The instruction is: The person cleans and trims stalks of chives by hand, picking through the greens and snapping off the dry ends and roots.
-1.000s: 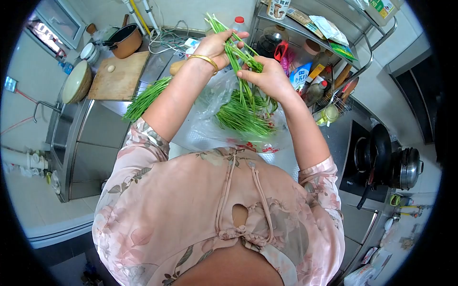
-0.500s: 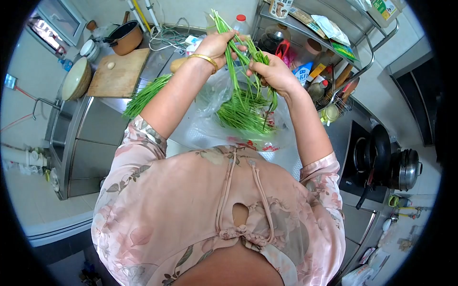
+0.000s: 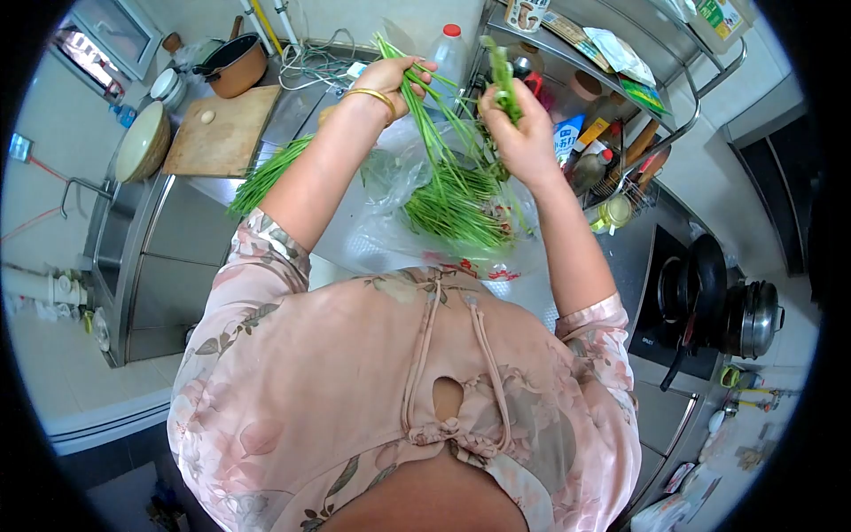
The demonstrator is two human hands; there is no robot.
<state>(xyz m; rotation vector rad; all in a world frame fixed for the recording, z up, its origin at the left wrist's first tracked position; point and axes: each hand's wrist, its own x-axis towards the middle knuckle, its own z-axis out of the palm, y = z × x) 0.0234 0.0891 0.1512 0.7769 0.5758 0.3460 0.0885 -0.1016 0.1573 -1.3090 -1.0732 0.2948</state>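
One green sheaf (image 3: 270, 177) lies apart on the worktop (image 3: 292, 113), seemingly done; we can't see its end behind the left forearm (image 3: 321, 173). Left hand (image 3: 387, 84): fingers curled closed round long stalks (image 3: 427, 129), angled down over the pile. We count the loose pile (image 3: 454, 213), on the plastic bag (image 3: 379, 182), as left to do; its underside is hidden. Right hand (image 3: 523, 133): closed round a green tuft (image 3: 502, 82), blurred, contents unclear to us.

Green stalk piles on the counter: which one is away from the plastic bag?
The pile nearer the cutting board; the other pile lies on the plastic bag.
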